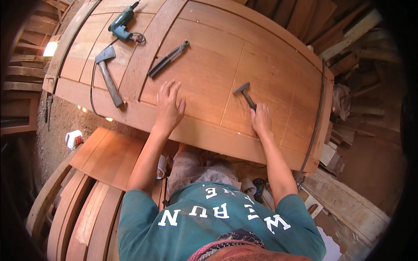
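Note:
A large panelled wooden door (209, 69) lies flat in front of me. My right hand (261, 119) is closed round the handle of a small hammer (244, 92), whose dark head rests on or just over the right panel. My left hand (170, 104), fingers apart and holding nothing, hovers by the door's near rail. Closest to it, beyond the fingertips, lies a pair of long-handled pincers (169, 59). Farther left on the door is a hatchet (109, 78) with a worn wooden handle. Behind that, a green power drill (123, 24) lies with its cord trailing.
Dark clamp bars or straps (315, 126) cross the door near both ends. Shaped timber pieces and a board (114, 154) are stacked at the lower left. A white tub (74, 139) stands on the ground. Scrap wood (348, 200) crowds the right side.

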Demonstrator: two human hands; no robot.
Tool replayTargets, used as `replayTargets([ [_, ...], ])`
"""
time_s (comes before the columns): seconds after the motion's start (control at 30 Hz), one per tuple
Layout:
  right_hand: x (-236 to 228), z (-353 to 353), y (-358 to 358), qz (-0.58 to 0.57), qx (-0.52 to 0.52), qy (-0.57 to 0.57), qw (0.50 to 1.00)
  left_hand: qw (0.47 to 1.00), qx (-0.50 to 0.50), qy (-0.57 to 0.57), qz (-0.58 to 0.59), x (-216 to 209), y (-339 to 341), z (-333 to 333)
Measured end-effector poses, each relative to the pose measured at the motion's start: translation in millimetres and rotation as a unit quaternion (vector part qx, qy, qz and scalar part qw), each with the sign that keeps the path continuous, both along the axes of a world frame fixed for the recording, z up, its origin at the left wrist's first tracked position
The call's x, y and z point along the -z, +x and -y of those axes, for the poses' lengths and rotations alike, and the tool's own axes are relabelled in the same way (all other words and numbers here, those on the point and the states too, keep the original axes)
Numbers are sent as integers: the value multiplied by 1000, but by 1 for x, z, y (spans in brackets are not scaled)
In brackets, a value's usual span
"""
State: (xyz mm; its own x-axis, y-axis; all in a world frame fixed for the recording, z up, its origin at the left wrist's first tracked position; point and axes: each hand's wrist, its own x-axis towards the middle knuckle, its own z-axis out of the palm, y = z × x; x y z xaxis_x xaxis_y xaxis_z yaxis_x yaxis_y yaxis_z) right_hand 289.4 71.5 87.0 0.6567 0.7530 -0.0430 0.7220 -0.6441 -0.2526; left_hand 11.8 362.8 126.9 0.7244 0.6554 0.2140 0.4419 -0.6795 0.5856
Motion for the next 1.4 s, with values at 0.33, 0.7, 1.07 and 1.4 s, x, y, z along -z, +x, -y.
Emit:
replayTargets([
  [0.33,-89,26,-97,-285,60,129,948,928,173,142,-299,32,-79,88],
  [0.7,-86,38,-179,-150,-11,119,981,938,223,91,-251,31,-55,93],
  [1.07,-81,26,-195,-111,-6,23,994,939,230,92,-240,39,-55,91],
  [1.4,-85,29,-193,-120,-38,-42,991,945,217,107,-218,54,-59,90],
])
